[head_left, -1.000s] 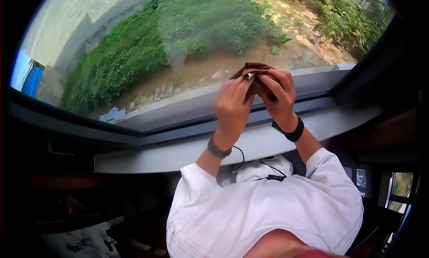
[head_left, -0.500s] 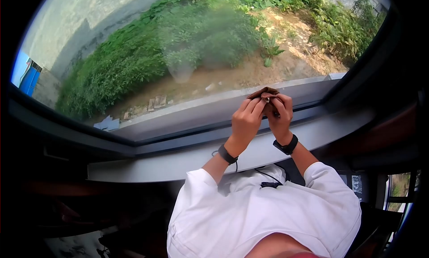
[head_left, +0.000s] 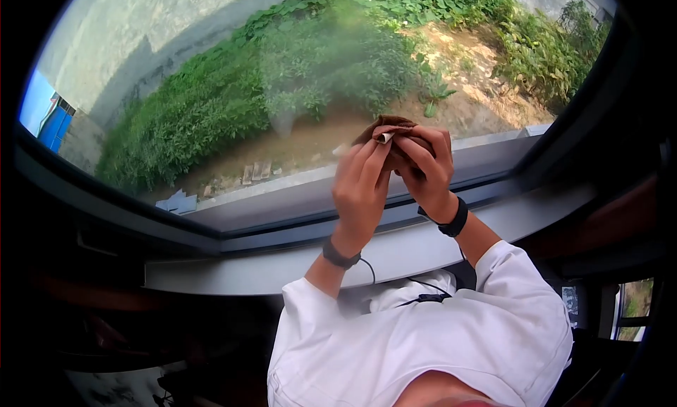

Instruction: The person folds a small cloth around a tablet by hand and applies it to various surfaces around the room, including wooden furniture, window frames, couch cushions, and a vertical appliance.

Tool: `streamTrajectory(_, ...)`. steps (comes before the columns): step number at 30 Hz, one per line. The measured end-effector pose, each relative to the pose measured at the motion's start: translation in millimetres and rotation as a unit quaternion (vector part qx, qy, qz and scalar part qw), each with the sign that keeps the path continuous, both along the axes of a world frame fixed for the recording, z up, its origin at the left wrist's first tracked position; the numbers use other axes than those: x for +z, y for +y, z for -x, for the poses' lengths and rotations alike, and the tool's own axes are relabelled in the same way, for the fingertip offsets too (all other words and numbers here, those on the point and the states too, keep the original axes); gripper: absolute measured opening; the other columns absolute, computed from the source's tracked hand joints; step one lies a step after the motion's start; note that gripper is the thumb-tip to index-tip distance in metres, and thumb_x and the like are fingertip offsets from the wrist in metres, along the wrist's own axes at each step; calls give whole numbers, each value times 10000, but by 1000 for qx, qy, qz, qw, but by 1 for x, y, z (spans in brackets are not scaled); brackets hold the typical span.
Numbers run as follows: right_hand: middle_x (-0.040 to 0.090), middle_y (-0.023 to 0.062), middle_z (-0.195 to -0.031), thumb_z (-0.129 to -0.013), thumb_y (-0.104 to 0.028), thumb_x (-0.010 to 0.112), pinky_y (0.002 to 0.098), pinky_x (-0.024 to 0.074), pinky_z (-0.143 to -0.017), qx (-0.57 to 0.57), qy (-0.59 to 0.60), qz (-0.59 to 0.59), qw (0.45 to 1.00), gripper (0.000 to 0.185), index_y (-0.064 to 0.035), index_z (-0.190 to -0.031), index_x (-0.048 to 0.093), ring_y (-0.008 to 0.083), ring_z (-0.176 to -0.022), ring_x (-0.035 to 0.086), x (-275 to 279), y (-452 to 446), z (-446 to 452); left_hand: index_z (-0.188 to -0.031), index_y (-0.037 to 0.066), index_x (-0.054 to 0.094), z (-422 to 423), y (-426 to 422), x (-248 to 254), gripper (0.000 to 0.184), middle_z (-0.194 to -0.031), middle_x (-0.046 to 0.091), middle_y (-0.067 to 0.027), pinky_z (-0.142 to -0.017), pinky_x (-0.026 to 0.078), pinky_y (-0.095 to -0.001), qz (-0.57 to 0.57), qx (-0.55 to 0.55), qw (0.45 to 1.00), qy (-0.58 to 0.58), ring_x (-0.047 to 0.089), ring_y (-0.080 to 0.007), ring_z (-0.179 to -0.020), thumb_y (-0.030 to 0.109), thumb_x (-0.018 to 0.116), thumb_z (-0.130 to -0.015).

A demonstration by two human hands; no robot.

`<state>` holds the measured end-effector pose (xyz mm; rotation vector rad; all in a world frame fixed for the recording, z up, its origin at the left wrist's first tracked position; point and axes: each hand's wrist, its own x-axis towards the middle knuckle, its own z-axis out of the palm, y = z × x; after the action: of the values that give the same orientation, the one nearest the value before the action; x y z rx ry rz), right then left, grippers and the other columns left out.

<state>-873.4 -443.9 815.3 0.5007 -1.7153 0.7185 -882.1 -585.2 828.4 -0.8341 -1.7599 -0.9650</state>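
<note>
A brown cloth [head_left: 395, 125], bunched up with a pale edge or tag showing, is held between both hands in front of the window glass. My left hand [head_left: 361, 185] grips its left side with bent fingers, and the hand is slightly blurred. On the other side my right hand [head_left: 429, 164] has its fingers curled over the cloth. The palms and part of the cloth are hidden behind the fingers. Black bands circle both wrists, and a thin cable hangs from the left one.
A large window [head_left: 296, 62] fills the view ahead, with plants and bare soil beyond it. Below the glass runs a pale sill [head_left: 282, 269], between the dark window frame [head_left: 204, 241] and my body. A black cable lies across my clothing.
Both hands have come up a little with the cloth. The left hand has shifted left, and the cloth is spread somewhat wider between the hands. The view has shifted slightly.
</note>
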Motion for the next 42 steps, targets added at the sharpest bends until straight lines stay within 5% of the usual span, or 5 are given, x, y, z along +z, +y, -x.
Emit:
streamTrajectory(8,644,104,-1092,-676,7,784,369,507,-780,-17,48,-9,999,434,-82,-1091,699,299,-937,586,41,10,5,-1195,49,685,7,15,29,493,-1085,710,-118,-787,544,-382,-51,-6,998,32,672,-322,-940,-49,772,-720)
streamTrajectory(15,645,93,-1072,-653,12,790,375,492,-752,-14,-10,-19,1000,426,-87,-1056,690,300,-889,577,-32,19,-3,-995,23,687,-4,6,-26,354,-924,700,-135,-712,560,-392,21,15,999,-46,679,-333,-832,-31,788,-659)
streamTrajectory(26,644,82,-1050,-631,-14,782,387,532,-754,32,-91,-61,993,377,-82,-995,710,300,-899,603,-125,-26,-5,-984,21,713,-13,-49,-124,308,-894,708,-165,-692,568,-369,15,42,985,-164,696,-333,-792,-38,768,-687)
streamTrajectory(39,666,92,-1129,-631,33,754,383,512,-804,65,-40,-6,997,462,-79,-1077,706,312,-968,604,-26,-54,8,-1048,50,729,-3,-60,-25,410,-968,728,-165,-733,575,-364,-29,65,993,-96,709,-344,-841,-66,773,-658)
streamTrajectory(42,655,118,-1122,-625,52,764,396,513,-817,17,-26,20,999,490,-60,-1096,692,333,-962,598,-28,-35,3,-1131,92,713,0,-38,-27,448,-1055,730,-98,-728,562,-353,3,49,997,-64,704,-278,-860,-12,810,-706)
